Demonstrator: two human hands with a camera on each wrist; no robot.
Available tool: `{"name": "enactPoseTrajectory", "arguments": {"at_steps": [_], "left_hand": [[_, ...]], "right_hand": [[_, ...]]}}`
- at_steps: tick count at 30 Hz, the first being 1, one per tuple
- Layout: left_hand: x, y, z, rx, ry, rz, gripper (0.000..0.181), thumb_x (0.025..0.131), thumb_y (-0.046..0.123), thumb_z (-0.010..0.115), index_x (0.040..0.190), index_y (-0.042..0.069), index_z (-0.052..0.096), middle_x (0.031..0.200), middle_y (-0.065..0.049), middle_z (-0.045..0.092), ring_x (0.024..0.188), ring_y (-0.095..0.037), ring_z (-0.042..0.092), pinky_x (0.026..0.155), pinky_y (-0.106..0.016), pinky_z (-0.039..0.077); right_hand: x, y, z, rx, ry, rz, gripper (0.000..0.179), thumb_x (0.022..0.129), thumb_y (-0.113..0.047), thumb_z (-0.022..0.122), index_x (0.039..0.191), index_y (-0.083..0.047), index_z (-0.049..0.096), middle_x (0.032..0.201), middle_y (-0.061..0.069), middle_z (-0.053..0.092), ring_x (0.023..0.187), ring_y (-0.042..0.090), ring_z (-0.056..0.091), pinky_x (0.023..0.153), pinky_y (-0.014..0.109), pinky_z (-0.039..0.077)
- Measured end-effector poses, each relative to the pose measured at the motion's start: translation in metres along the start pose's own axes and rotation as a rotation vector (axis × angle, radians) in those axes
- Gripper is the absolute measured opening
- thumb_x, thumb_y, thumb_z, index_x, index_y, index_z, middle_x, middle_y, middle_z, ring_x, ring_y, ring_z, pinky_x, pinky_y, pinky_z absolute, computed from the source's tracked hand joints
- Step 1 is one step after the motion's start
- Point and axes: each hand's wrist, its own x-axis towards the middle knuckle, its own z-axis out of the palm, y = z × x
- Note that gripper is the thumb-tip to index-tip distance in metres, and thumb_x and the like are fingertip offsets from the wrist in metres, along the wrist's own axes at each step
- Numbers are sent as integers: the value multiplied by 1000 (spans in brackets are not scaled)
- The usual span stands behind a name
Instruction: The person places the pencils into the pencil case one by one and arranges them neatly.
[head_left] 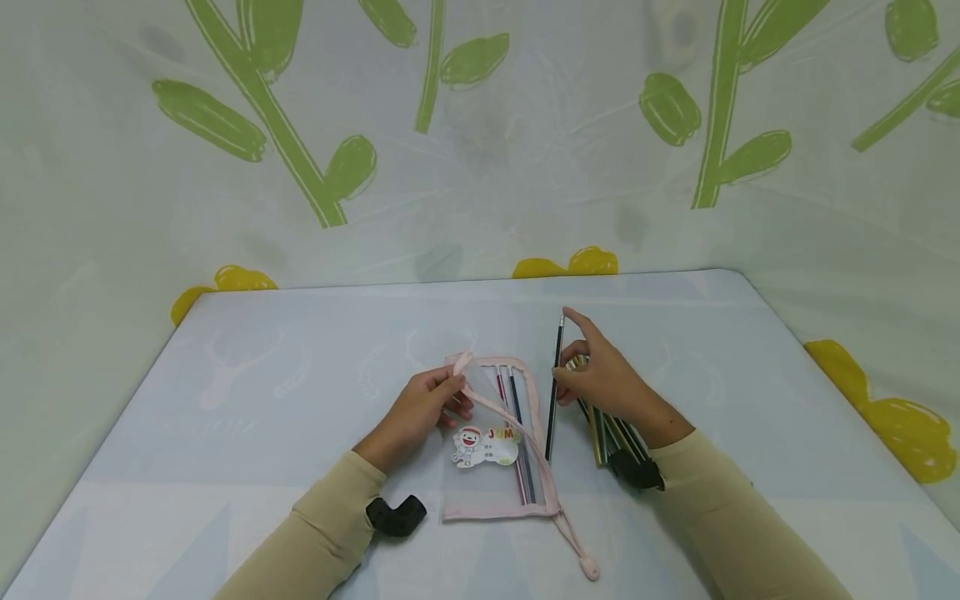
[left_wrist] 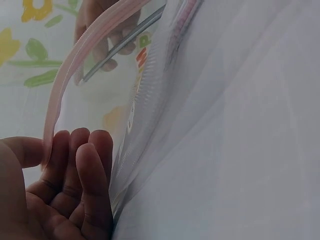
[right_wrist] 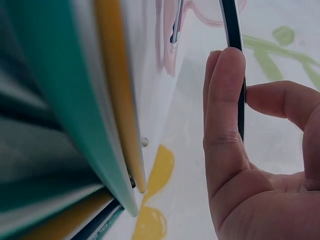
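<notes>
A see-through mesh pencil case [head_left: 468,487] with pink trim and a cartoon label lies flat on the table. A red pencil [head_left: 519,475] and a dark pencil [head_left: 527,467] are inside, along its right side. My left hand [head_left: 416,412] pinches the loose pink zipper edge [left_wrist: 61,85] between thumb and finger and lifts it off the case. Just right of the case, my right hand [head_left: 611,379] holds a black pencil [head_left: 552,421] between thumb and fingers, index finger extended at its top end. Beneath the right wrist is a bundle of pencils [head_left: 600,437], partly hidden by that hand.
A pink pull cord [head_left: 573,542] trails from the case's lower right corner. The table [head_left: 262,450] has a pale patterned cover. A sheet with green leaf prints [head_left: 480,208] hangs behind it. Dark wrist mounts [head_left: 397,517] sit at both sleeves.
</notes>
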Motion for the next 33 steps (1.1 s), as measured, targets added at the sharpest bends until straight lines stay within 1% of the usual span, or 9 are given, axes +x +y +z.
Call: {"name": "enactPoseTrajectory", "arguments": {"at_steps": [4,10,14,21,29,33], "left_hand": [[0,-1,0,-15,5,-9,30,106,21,45,109,-3,61,86,-7,68,78,-14,66,65,-24,53],[1,-2,0,-24,14,-19,28,105,20,45,107,-3,61,87,-9,69,77,-14,67,65,-24,54],[2,-1,0,-25,12,-14,29,105,21,44,105,-3,61,86,-9,68,77,-15,66,65,-25,54],[1,-1,0,-24,15,-29,29,106,21,44,105,-2,61,85,-9,68,77,-15,66,65,-25,53],[1,0,0,-21,11,-12,29,106,22,45,108,-2,61,87,-9,68,78,-14,66,66,-24,53],[1,0,-1,-14,4,-4,29,106,23,46,109,-2,60,89,-9,68,79,-14,66,66,-24,54]], "right_hand": [[0,0,2,-2,-5,-1,93,93,-4,63,160,-28,4,114,22,56,63,25,71,66,41,62],[-1,1,4,22,-39,-15,93,94,-1,62,161,-27,2,110,22,54,64,25,71,66,42,62],[-1,0,6,5,-45,-4,93,93,-2,62,161,-26,3,110,22,55,64,24,71,66,40,62],[-2,-1,10,-9,-70,3,92,94,-3,63,161,-23,3,108,21,56,65,22,70,66,40,62],[-1,1,13,-30,-103,18,92,94,-5,65,161,-22,5,107,20,57,65,23,71,67,37,62],[-2,0,14,-23,-120,-1,91,94,-3,64,161,-19,5,105,20,58,65,23,70,65,38,62]]}}
